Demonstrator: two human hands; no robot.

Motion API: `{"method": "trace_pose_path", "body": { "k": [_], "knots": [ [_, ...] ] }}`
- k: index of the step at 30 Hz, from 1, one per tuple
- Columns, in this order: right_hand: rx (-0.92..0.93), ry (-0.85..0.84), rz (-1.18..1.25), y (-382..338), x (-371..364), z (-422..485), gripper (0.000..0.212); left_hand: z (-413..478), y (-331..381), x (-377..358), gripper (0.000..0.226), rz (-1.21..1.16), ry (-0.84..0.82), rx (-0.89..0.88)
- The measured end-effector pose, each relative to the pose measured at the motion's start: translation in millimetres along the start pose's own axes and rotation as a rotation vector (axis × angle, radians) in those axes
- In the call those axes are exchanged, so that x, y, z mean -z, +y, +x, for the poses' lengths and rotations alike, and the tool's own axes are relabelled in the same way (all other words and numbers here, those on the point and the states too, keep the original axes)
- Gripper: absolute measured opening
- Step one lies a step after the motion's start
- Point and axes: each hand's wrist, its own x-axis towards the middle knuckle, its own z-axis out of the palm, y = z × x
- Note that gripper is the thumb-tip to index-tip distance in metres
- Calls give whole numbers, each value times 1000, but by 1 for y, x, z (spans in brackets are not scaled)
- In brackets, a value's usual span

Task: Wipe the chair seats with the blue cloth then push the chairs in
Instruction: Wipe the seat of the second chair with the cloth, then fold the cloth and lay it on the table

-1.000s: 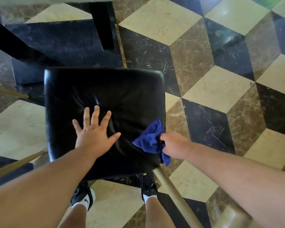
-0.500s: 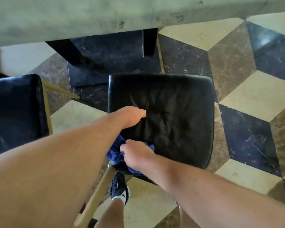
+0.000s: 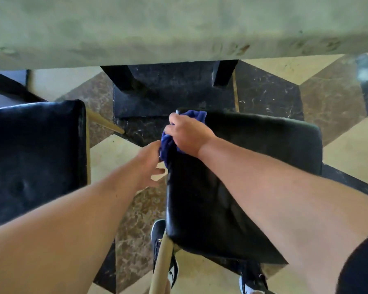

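A black padded chair seat [image 3: 253, 166] fills the centre right. My right hand [image 3: 189, 134] presses the bunched blue cloth [image 3: 168, 143] onto the seat's far left corner and holds it. My left hand [image 3: 151, 164] sits at the seat's left edge, just below the cloth, fingers curled down over the side; whether it grips the edge is hidden. A second black chair seat [image 3: 34, 158] stands at the left.
The pale stone table edge [image 3: 179, 35] spans the top, with its dark base [image 3: 172, 90] on the floor beyond the seat. A wooden chair leg [image 3: 160, 266] runs down beside my shoes [image 3: 158, 234]. The floor is patterned marble tile [image 3: 338, 98].
My right hand has swept the cloth from the seat's near left corner up to its far left corner. My left hand came off the seat top to its left edge. The view tilted up.
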Motion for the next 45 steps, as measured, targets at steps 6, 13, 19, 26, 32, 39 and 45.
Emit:
{"method": "trace_pose_path", "body": {
  "k": [6,13,19,26,32,39,45],
  "knots": [
    [-329,254,168,52,16,0,18,10,-24,-36,115,1064,240,-609],
    [-531,243,95,152,26,-109,21,18,-20,-124,133,1540,270,-718],
    [-756,194,176,215,28,-211,14,22,-17,-136,137,1567,341,-635],
    [-883,-60,238,161,-17,-293,20,22,-18,-137,137,1560,384,-619],
    [-755,-518,344,99,-30,-290,25,9,-17,-142,136,1607,383,-573],
    [-725,40,1019,69,78,-278,4,-66,1,-146,51,1151,-60,-464],
    [-581,258,1365,-5,193,-279,25,-194,22,-100,44,301,-219,-525]
  ]
}}
